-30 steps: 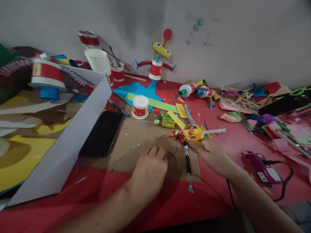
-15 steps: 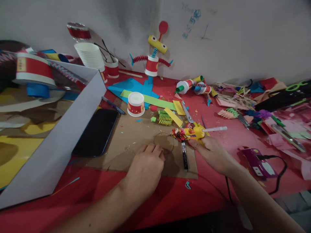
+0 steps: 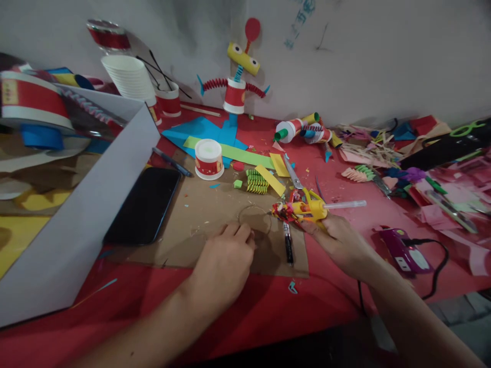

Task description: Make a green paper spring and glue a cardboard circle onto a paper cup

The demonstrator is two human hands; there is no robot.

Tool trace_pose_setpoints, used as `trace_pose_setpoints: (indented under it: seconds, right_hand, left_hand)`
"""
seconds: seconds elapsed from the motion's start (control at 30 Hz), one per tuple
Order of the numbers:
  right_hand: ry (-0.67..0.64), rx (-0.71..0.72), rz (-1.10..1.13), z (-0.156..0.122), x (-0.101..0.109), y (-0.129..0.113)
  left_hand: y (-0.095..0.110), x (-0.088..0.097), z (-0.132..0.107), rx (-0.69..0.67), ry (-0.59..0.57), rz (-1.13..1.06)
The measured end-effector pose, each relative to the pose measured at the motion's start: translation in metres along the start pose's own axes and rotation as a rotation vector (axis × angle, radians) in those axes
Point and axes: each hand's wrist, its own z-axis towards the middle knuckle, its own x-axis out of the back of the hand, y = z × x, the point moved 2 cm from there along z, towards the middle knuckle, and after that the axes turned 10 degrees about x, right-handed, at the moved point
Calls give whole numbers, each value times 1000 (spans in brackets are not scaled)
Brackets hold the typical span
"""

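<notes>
My right hand (image 3: 337,240) grips a yellow hot glue gun (image 3: 312,209), its nozzle end pointing left and a clear glue stick (image 3: 347,204) sticking out behind. Colourful scraps cover the front of the gun. My left hand (image 3: 226,258) rests with curled fingers on a brown cardboard sheet (image 3: 184,230), at the left edge of a round brown cardboard shape (image 3: 258,220). Whatever those fingers hold is hidden beneath them. Below the gun lies a black marker (image 3: 288,245). Scissors (image 3: 293,173) lie behind it, beside yellow paper strips (image 3: 270,180) and a folded green-yellow paper spring (image 3: 257,182).
A red-and-white paper cup (image 3: 209,159) stands upside down behind the cardboard. To the left are a phone (image 3: 143,204) and a white box wall (image 3: 92,204). A paper-cup figure (image 3: 235,96) stands at the back. A purple power block (image 3: 404,250) with a cable sits right.
The view has turned slightly, shifting most things left and up. My right hand with the glue gun has moved a little to the right; my left hand stays by the round shape.
</notes>
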Motion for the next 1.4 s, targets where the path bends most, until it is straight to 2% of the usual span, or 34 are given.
trace_pose_setpoints:
  seconds: [0.37,1.03,1.4]
  right_hand:
    - [-11,0,-1,-10,2,-4]
    - [30,24,5,-26,-1,-6]
    - [-30,42,24,-27,1,-8]
  left_hand:
    - [1,2,2,16,-40,5]
    - [1,2,1,12,5,-15]
    - [0,0,0,10,25,-23]
